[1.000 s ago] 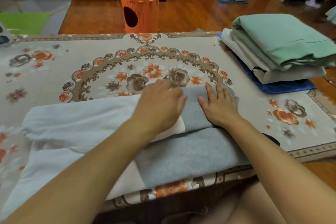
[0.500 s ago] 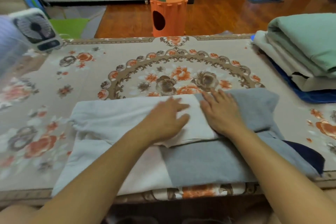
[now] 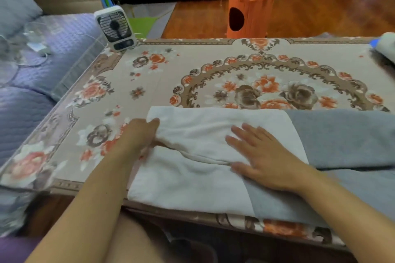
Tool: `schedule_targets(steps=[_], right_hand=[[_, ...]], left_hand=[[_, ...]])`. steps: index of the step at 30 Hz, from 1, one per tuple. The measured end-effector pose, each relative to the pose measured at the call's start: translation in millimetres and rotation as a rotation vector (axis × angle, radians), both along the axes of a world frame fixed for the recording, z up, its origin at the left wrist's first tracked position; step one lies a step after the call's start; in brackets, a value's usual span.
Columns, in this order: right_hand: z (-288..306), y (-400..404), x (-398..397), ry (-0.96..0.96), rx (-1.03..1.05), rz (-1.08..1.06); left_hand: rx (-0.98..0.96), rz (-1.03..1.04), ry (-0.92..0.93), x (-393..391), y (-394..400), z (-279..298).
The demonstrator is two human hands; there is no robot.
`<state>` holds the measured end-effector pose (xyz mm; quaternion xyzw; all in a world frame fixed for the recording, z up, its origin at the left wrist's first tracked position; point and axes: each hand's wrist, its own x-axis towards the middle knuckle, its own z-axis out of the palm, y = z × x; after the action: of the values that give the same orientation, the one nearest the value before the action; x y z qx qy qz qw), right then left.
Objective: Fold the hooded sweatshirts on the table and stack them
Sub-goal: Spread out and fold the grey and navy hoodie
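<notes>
The white-and-grey sweatshirt [image 3: 203, 181] lies on the bench [image 3: 192, 70] under both hands: the left hand [image 3: 140, 134] pinches its left edge, the right hand [image 3: 265, 160] presses flat, fingers spread.

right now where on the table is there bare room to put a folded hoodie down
Bare cloth lies behind the sweatshirt, across the floral ring up to the far edge, and on the left between the fan and the left hand. The near edge is crowded: the sweatshirt and right hand cover it.
</notes>
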<state>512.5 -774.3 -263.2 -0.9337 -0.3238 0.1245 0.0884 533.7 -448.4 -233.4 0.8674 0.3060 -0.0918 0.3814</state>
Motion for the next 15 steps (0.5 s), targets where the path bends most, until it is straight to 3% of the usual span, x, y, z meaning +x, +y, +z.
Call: schedule_targets(steps=[5, 7, 10, 12, 15], right_hand=[[0.3, -7.0, -6.6, -0.039, -0.107, 0.024], [-1.0, -5.4, -6.3, -0.040, -0.123, 0.030], [0.2, -5.4, -6.9, -0.021, -0.122, 0.033], [0.7, -5.9, -6.4, -0.003, -0.125, 0.033], [8.4, -2.7, -4.5, 0.116, -0.125, 0.006]], left_hand=[[0.421, -0.162, 0.052, -19.5, 10.3, -12.5], [0.562, -0.206, -0.094, -22.9, -1.9, -10.0], [0.703, -0.545, -0.315, -17.5, -39.8, -5.9], [0.718, -0.726, -0.221, -20.1, -58.6, -23.6], [0.726, -0.746, -0.075, -32.8, -64.0, -58.0]])
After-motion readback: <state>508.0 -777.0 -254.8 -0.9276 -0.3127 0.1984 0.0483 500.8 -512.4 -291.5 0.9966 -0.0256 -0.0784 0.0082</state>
